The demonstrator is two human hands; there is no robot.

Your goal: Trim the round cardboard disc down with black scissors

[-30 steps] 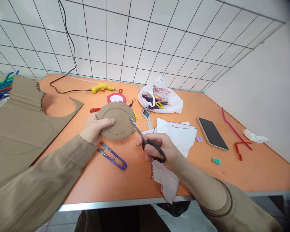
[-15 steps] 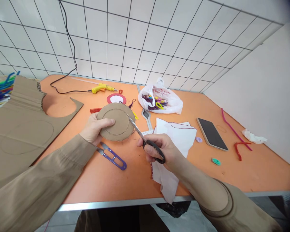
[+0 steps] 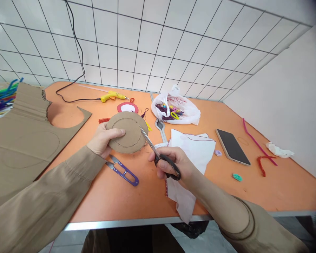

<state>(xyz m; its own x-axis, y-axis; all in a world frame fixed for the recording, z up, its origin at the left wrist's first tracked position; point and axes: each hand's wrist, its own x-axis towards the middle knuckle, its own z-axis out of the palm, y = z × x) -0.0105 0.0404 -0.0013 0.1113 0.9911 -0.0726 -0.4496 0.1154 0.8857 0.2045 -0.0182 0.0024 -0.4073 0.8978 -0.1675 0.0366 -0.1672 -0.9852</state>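
My left hand [image 3: 104, 140] grips a round cardboard disc [image 3: 129, 135] by its left edge, thumb on top. An inner circle is marked on the disc, and along parts of it the line looks cut. In my right hand [image 3: 173, 163] is a pair of scissors [image 3: 170, 168] with black handles, fingers wrapped round them. The blade tips rest at the right side of the inner circle; whether they pierce the card I cannot tell. Just below the disc lie purple thread snips [image 3: 125, 173]. White cloth [image 3: 192, 146] with dark red stitched edges lies beneath and beyond my right hand.
A large cut cardboard sheet [image 3: 23, 140] covers the left side. Behind the disc are a yellow glue gun [image 3: 113, 96], a red-rimmed round piece [image 3: 127, 107] and a plastic bag [image 3: 185, 110] of tassels. A phone [image 3: 232, 147] and pipe cleaners [image 3: 259, 140] lie to the right.
Both hands, the disc and the scissors keep nearly the same pose. The whole view has shifted very slightly.
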